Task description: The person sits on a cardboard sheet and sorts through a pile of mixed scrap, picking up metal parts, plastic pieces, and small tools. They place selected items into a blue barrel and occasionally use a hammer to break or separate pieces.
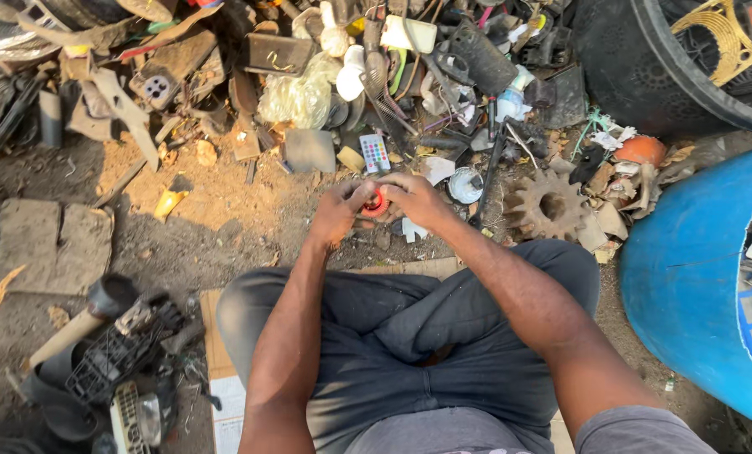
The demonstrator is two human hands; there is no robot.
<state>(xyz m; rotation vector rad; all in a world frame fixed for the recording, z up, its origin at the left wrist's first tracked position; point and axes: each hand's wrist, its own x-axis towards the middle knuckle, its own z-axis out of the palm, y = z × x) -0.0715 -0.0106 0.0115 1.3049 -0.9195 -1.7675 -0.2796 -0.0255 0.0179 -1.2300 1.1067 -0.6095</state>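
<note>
A small red part (377, 202) sits between both hands, just past the knees and above the dirt ground (216, 219). The left hand (339, 210) and right hand (414, 197) meet on it from either side, each grip closed round it, fingers curled so that only a sliver of red shows. Neither hand is nearer; its shape and long axis cannot be told. Just beyond lie a small remote (375, 153) and a rusty gear (548, 205), clear of the hands.

Bare dirt ground (216, 210) is carrying a scrap heap (376, 67), a rusty gear (549, 204), a flat slab (52, 244) and a blue barrel (696, 277).
</note>
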